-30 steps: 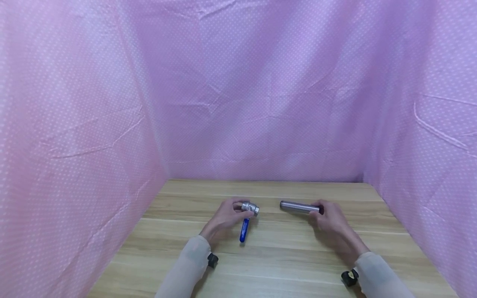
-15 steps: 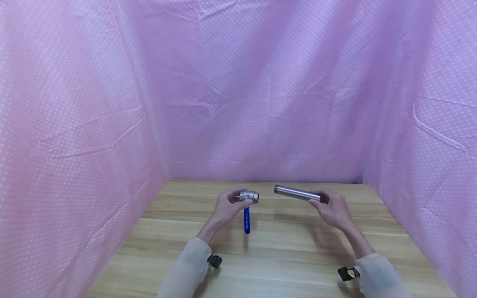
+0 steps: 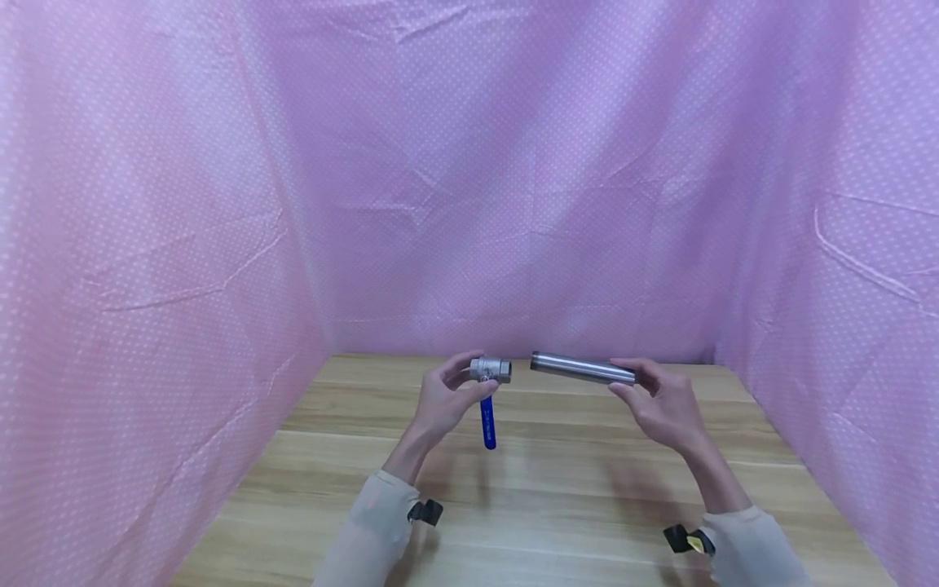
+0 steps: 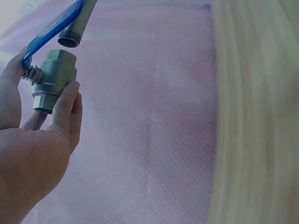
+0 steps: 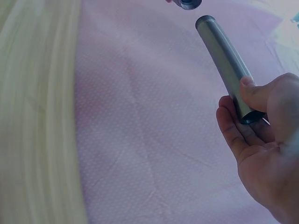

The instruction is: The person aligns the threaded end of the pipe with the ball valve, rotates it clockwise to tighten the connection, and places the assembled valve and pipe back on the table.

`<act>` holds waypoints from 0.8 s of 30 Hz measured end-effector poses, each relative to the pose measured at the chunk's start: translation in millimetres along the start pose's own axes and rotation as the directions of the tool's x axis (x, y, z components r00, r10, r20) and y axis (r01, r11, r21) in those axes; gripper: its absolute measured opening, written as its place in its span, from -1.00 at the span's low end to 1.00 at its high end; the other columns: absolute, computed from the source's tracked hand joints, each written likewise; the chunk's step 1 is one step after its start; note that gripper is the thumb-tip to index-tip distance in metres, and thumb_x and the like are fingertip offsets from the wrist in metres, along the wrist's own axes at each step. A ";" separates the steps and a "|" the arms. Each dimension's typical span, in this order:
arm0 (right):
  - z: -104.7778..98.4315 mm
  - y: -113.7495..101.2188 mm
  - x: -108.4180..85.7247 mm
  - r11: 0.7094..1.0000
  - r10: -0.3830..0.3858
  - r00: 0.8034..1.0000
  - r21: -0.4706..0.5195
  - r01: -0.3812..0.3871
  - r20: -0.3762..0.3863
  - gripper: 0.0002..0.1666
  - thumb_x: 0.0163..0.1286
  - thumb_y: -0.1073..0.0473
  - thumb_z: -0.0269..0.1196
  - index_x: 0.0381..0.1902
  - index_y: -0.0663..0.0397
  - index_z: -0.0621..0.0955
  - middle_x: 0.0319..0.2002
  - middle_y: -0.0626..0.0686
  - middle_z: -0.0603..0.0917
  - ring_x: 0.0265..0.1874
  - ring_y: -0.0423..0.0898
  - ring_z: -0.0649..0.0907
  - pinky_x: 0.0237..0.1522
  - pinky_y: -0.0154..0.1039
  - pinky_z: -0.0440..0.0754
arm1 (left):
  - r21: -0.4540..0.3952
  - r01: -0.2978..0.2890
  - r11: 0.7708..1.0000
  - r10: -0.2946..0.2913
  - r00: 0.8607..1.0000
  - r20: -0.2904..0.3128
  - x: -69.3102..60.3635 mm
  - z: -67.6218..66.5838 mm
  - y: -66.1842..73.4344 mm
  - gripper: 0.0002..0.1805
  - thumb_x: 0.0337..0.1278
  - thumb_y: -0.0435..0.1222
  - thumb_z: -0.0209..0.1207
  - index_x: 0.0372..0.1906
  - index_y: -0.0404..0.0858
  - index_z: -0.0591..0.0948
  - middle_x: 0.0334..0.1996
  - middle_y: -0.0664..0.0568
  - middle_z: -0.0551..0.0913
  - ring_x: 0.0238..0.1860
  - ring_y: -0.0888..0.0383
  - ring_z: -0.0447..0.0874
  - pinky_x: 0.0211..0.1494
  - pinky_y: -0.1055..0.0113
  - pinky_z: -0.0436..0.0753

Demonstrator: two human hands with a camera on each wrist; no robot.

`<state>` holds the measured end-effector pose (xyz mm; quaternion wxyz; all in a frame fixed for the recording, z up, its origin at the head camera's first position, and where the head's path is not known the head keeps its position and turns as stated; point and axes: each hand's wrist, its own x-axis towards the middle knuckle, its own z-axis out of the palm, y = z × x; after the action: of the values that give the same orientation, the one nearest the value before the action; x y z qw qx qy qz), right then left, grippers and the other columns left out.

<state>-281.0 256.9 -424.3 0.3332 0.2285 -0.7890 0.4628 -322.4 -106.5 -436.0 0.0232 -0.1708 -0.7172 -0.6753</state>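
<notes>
In the head view my left hand [image 3: 443, 403] grips a silver ball valve [image 3: 490, 369] above the table, its blue lever handle [image 3: 487, 422] pointing down toward me. Fingers and thumb wrap the valve body [image 4: 55, 77] in the left wrist view. My right hand [image 3: 663, 403] pinches a metal pipe [image 3: 579, 368] near its right end, also held in the air. The pipe tilts slightly, with its left end higher. Threads show on the pipe's near end [image 4: 70, 38] in the left wrist view. A small gap separates that end from the valve's threaded opening [image 5: 190, 3].
The wooden table [image 3: 557, 505] lies beneath both hands. Pink dotted curtains [image 3: 528, 204] hang behind it and along both sides. A black wrist strap piece [image 3: 425, 512] sits by the left sleeve, another [image 3: 688, 539] by the right.
Both hands have risen from the table with the valve and the pipe. The gap between the two has narrowed, and the valve's lever has swung to point slightly rightward.
</notes>
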 end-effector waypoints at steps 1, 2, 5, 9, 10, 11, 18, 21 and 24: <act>-0.1 -2.7 0.8 1.000 -0.015 1.000 0.006 0.015 -0.006 -0.55 0.25 0.64 0.53 0.11 0.40 0.80 -0.13 0.35 0.88 -0.06 -0.62 0.72 0.27 -0.74 0.68 | -0.010 -0.008 1.000 0.008 1.000 -0.001 -0.2 0.1 2.6 -0.29 0.29 -0.19 0.60 0.52 0.01 0.65 0.44 -0.06 0.72 0.50 -0.11 0.72 0.55 -0.02 0.83; -0.4 -4.3 1.6 0.999 -0.032 0.999 0.012 0.032 -0.012 -0.53 0.23 0.66 0.53 0.10 0.40 0.80 -0.12 0.32 0.88 -0.04 -0.62 0.73 0.29 -0.71 0.68 | -0.025 -0.016 1.000 0.016 1.000 0.000 -0.1 0.2 4.8 -0.29 0.28 -0.22 0.60 0.52 -0.02 0.65 0.45 -0.10 0.70 0.50 -0.14 0.72 0.51 0.01 0.85; -2.2 -8.3 3.7 0.995 -0.095 0.995 0.027 0.096 -0.032 -0.48 0.15 0.72 0.52 0.08 0.41 0.81 -0.09 0.07 0.90 0.00 -0.61 0.75 0.31 -0.68 0.70 | -0.066 -0.026 0.998 0.027 1.000 0.005 -1.8 0.8 12.3 -0.28 0.25 -0.30 0.61 0.51 -0.08 0.65 0.48 -0.17 0.68 0.49 -0.22 0.74 0.42 0.12 0.90; -5.3 -15.3 7.3 0.980 -0.179 0.983 0.080 0.181 -0.041 -0.42 0.04 0.83 0.48 0.05 0.50 0.78 0.00 -0.28 0.84 0.04 -0.55 0.78 0.29 -0.60 0.77 | -0.078 -0.066 0.995 0.067 0.998 0.005 -5.4 2.7 22.4 -0.27 0.24 -0.35 0.61 0.51 -0.11 0.65 0.47 -0.24 0.67 0.46 -0.28 0.75 0.37 0.18 0.91; -6.4 -17.3 7.9 0.976 -0.192 0.981 0.096 0.195 -0.042 -0.41 0.02 0.85 0.47 0.05 0.53 0.77 0.02 -0.32 0.83 0.05 -0.54 0.79 0.28 -0.58 0.79 | -0.075 -0.087 0.993 0.087 0.996 0.006 -6.1 3.6 25.1 -0.27 0.24 -0.36 0.61 0.51 -0.13 0.65 0.46 -0.26 0.68 0.45 -0.29 0.76 0.38 0.19 0.90; -7.3 -19.3 8.7 0.972 -0.206 0.977 0.102 0.210 -0.046 -0.40 0.00 0.87 0.46 0.04 0.55 0.77 0.04 -0.35 0.82 0.06 -0.53 0.79 0.28 -0.57 0.80 | -0.071 -0.110 0.991 0.111 0.994 0.005 -6.8 4.7 27.8 -0.27 0.24 -0.37 0.60 0.52 -0.15 0.65 0.44 -0.27 0.68 0.44 -0.28 0.76 0.39 0.18 0.90; -10.5 -31.1 12.3 0.939 -0.278 0.958 0.190 0.287 -0.072 -0.34 -0.11 0.95 0.40 0.04 0.68 0.72 0.10 -0.22 0.86 0.12 -0.39 0.83 0.32 -0.46 0.83 | -0.068 -0.223 0.972 0.224 0.975 0.004 -12.8 11.6 44.4 -0.25 0.20 -0.46 0.58 0.51 -0.33 0.62 0.38 -0.33 0.70 0.41 -0.23 0.80 0.42 0.18 0.88; -11.1 -33.6 11.8 0.920 -0.316 0.945 0.215 0.327 -0.085 -0.32 -0.14 0.95 0.39 0.05 0.69 0.71 0.11 -0.13 0.88 0.15 -0.33 0.85 0.33 -0.44 0.83 | -0.056 -0.246 0.968 0.247 0.969 0.008 -16.7 12.8 48.5 -0.22 0.19 -0.48 0.58 0.52 -0.40 0.59 0.37 -0.35 0.70 0.40 -0.24 0.80 0.41 0.18 0.88; -12.2 -34.6 11.0 0.906 -0.341 0.935 0.234 0.353 -0.095 -0.36 -0.06 0.89 0.44 0.08 0.69 0.71 0.13 -0.05 0.89 0.20 -0.28 0.85 0.39 -0.41 0.81 | -0.047 -0.279 0.959 0.280 0.960 0.011 -20.2 13.2 51.5 -0.23 0.19 -0.50 0.57 0.52 -0.41 0.59 0.35 -0.38 0.72 0.38 -0.23 0.82 0.40 0.17 0.88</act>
<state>-261.4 250.9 -392.0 0.3994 0.3928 -0.6630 0.4966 -286.6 -96.3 -393.0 0.1085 -0.2767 -0.6707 -0.6795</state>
